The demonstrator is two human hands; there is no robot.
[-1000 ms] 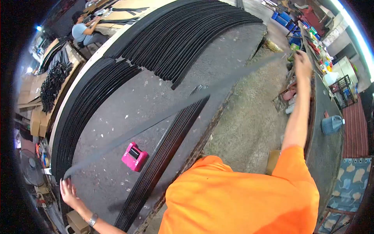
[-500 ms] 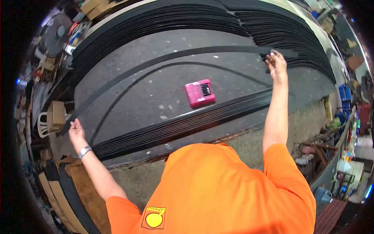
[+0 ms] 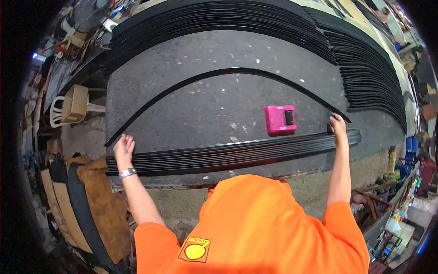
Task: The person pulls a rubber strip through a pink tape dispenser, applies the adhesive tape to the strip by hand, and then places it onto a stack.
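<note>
A long, thin black strip (image 3: 237, 71) bows in an arc over the dark tabletop (image 3: 205, 109). My left hand (image 3: 123, 148), a metal-banded watch on its wrist, has its fingers closed at the strip's left end. Near the right end, my right hand (image 3: 337, 125) pinches the same strip. Close in front of me, a stack of similar black strips (image 3: 232, 155) lies along the table's near edge, just below both hands. A pink box-like object with a black part on top (image 3: 276, 121) sits between the arc and this stack.
More black strips (image 3: 219, 20) are piled along the far side, with another pile (image 3: 372, 77) at the far right. A cardboard box (image 3: 75, 104) rests on a white plastic chair (image 3: 57, 112) at left. Brown sheet material (image 3: 102, 205) stands by the near left corner.
Both hands have come nearer to me, the right one most, bringing the strip lower over the table. The view has shifted, and the pink object appears farther right.
</note>
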